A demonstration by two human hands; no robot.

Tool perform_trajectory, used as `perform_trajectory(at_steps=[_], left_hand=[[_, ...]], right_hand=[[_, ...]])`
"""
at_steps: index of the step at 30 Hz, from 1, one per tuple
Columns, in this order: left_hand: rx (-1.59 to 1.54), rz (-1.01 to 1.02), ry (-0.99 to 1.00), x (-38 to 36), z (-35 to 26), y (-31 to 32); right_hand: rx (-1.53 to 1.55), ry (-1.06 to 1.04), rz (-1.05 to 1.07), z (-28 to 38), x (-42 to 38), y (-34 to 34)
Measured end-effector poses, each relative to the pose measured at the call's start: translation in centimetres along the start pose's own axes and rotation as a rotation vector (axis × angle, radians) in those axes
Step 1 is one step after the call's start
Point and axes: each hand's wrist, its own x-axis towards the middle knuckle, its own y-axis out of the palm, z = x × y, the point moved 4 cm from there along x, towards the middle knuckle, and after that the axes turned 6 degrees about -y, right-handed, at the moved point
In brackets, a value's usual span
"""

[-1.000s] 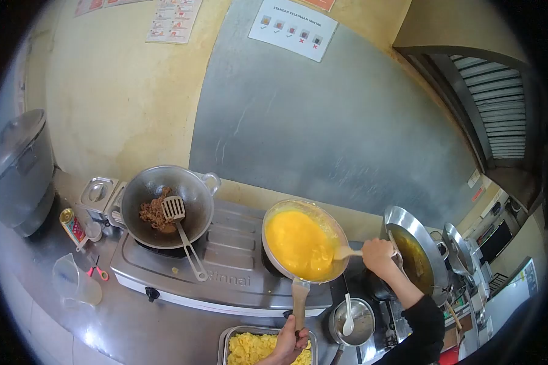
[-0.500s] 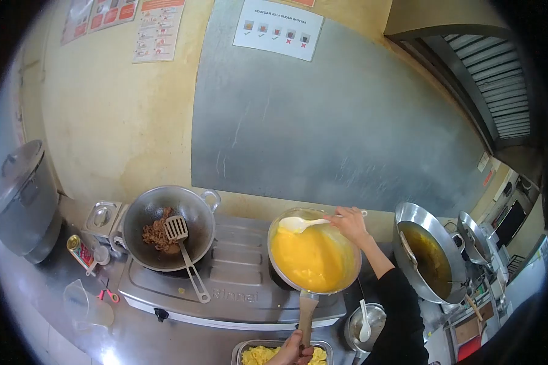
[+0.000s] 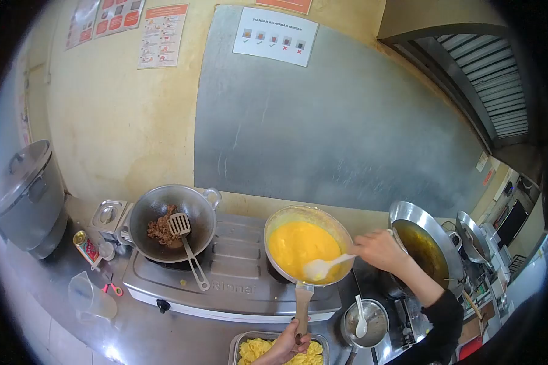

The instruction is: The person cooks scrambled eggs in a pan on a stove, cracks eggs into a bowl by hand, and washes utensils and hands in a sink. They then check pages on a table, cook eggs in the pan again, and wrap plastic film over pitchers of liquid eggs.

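One pan (image 3: pixel 307 246) of yellow egg sits on the stove (image 3: pixel 237 274). The left hand (image 3: pixel 286 345) grips its wooden handle (image 3: pixel 301 307). The right hand (image 3: pixel 380 249) is closed around one white spoon (image 3: pixel 323 266) at the pan's near rim. One wok (image 3: pixel 170 222) holds one spatula (image 3: pixel 186 243). One tray (image 3: pixel 274 350) of cooked egg lies below.

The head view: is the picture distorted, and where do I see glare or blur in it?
Head view: strong fisheye, so the wall panel and stove bow, with black corners around the round frame; glare shines on the counter at lower left; the edges are soft, so the pot and the poster text blur; the egg pan, spoon and right hand look sharp.
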Motion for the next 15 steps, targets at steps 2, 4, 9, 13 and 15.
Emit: perform_trajectory(at_steps=[2, 4, 9, 13, 15], left_hand=[[-0.013, 0.004, -0.001, 0.3, 0.2, -0.3], [-0.02, 0.006, 0.001, 0.2, 0.2, -0.1], [-0.041, 0.048, 0.014, 0.7, 0.2, -0.7], [-0.05, 0.041, 0.029, 0.7, 0.4, -0.8], [-0.021, 0.022, 0.048, 0.8, 0.5, -0.7]], right_hand=[[0.013, 0.045, 0.177, 0.3, -1.4, -1.8], [0.026, 0.09, 0.342, 0.9, -1.6, -1.5], [0.212, 0.185, 0.208, 6.7, 0.2, 3.0], [0.194, 0.22, 0.095, 7.3, 4.7, 4.4], [0.18, 0.242, 0.071, 6.8, 7.2, 5.5]])
